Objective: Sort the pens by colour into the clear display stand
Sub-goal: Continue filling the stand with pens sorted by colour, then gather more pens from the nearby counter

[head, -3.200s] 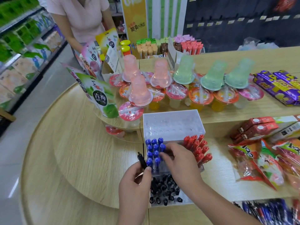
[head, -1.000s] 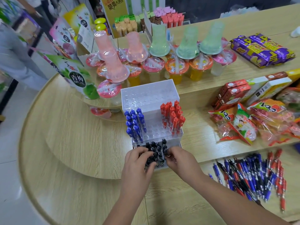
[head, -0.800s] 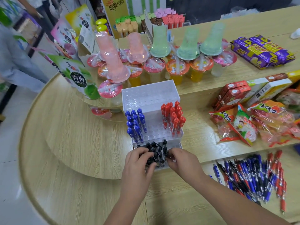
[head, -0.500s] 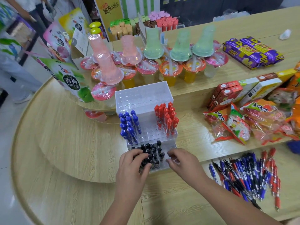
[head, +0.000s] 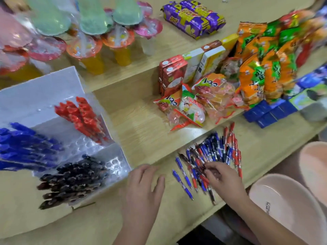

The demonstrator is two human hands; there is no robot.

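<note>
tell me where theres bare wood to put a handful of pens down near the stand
Bare wood lies on the middle step between the clear display stand and the snack packets. The lowest shelf is also open in front of the stand, left of the left hand. It is crowded at the loose pen pile, where the right hand reaches in.

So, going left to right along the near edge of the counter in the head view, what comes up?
Black pens in the clear display stand → left hand flat on the wood → loose pile of pens, right hand fingers in it → pink basin.
</note>
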